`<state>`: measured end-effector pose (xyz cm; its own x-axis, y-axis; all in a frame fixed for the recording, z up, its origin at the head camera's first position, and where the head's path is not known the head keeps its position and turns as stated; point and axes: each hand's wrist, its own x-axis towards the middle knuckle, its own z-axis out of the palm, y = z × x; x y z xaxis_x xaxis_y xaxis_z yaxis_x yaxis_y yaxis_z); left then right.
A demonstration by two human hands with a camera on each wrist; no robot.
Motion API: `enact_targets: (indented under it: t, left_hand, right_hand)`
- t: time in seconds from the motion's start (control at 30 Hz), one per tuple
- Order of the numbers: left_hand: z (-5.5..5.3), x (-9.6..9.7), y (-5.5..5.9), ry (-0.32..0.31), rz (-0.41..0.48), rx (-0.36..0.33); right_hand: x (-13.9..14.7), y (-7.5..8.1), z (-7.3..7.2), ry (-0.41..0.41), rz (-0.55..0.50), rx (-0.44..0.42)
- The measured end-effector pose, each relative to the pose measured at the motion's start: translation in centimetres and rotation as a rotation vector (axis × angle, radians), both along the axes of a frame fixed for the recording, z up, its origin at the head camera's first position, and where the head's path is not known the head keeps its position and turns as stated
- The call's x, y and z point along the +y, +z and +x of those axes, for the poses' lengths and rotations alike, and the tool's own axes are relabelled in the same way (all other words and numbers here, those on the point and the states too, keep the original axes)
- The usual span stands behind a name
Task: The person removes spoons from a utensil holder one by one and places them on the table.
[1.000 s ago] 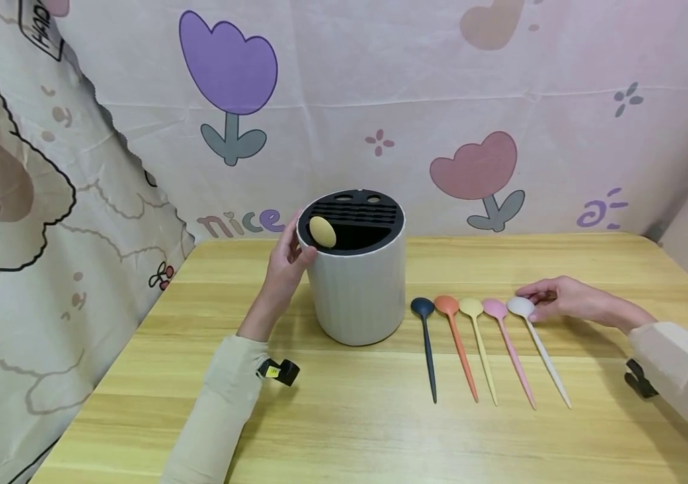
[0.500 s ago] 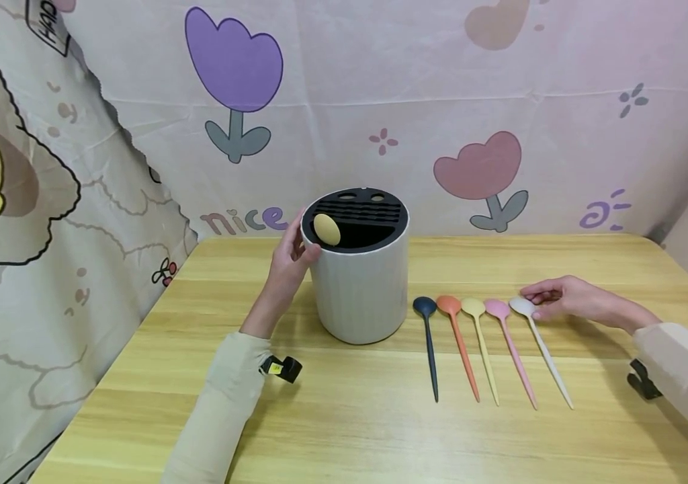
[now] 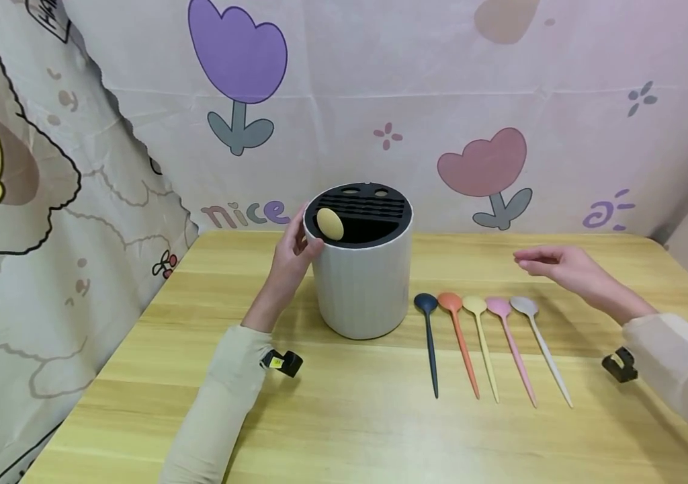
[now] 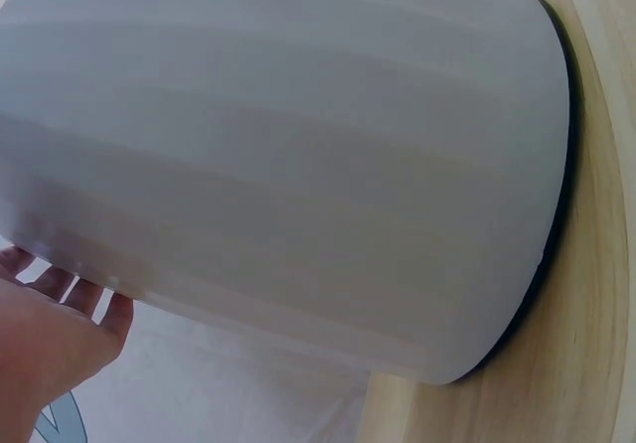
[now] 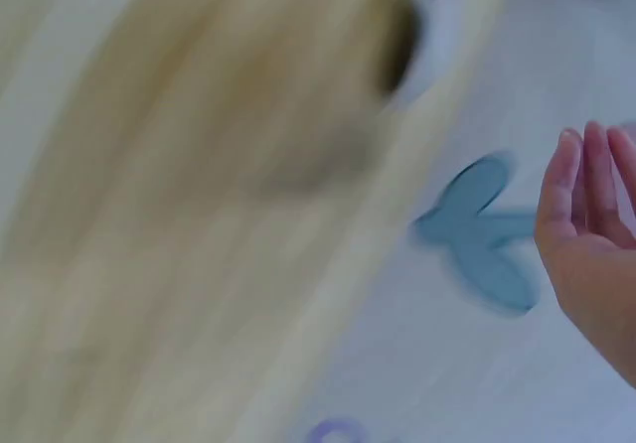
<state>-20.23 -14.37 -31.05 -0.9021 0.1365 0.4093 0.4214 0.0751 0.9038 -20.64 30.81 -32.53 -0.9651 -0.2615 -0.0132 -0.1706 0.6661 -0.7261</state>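
A white, ribbed utensil holder (image 3: 363, 292) with a black slotted lid (image 3: 361, 208) stands upright. My left hand (image 3: 289, 265) holds its upper left side, the thumb near the front rim and the fingers round the side. From the lid's large opening sticks the yellow bowl of a spoon (image 3: 330, 224), its handle hidden inside. My right hand (image 3: 562, 265) hovers above the table with nothing in it, fingers extended together. It is just beyond the head of the pale grey spoon (image 3: 524, 306). In the right wrist view the fingers (image 5: 596, 175) show bare against the backdrop.
To the holder's right lie a dark blue spoon (image 3: 431, 349), an orange spoon (image 3: 465, 349), a yellow spoon (image 3: 484, 343) and a pink spoon (image 3: 516, 353) in a row, heads away from me. A printed cloth (image 3: 344, 81) hangs behind the wooden table (image 3: 344, 417).
My right hand has let go of the pale grey spoon's head and risen away from it; the spoon stays in the row. My left hand keeps its place on the holder.
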Motion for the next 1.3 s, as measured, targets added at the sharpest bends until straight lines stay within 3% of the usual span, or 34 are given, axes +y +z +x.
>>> enact_targets:
  t: [0.13,0.3,0.47,0.6,0.9,1.3]
  left_hand:
    - [0.0,0.1,0.1,-0.003,-0.001,-0.002]
    - [0.0,0.1,0.2,0.002,-0.002,-0.004]
    - [-0.1,0.1,0.5,-0.002,-0.005,0.003]
    - [0.0,0.1,0.4,0.002,-0.005,0.011]
    - [0.1,0.1,0.2,-0.001,-0.021,0.003]
    - [0.0,0.0,0.1,-0.004,-0.022,0.004]
  right_hand:
    - [-2.9,1.6,0.9,0.015,-0.092,0.055]
    - [-6.2,4.1,2.2,0.072,-0.127,0.156]
    - [-8.1,7.6,3.0,0.115,-0.243,0.293]
    - [-9.4,9.6,3.4,0.120,-0.263,0.330]
    - [-13.7,10.6,3.6,0.241,-0.123,0.410]
    - [-18.8,12.8,2.0,0.327,-0.160,0.316]
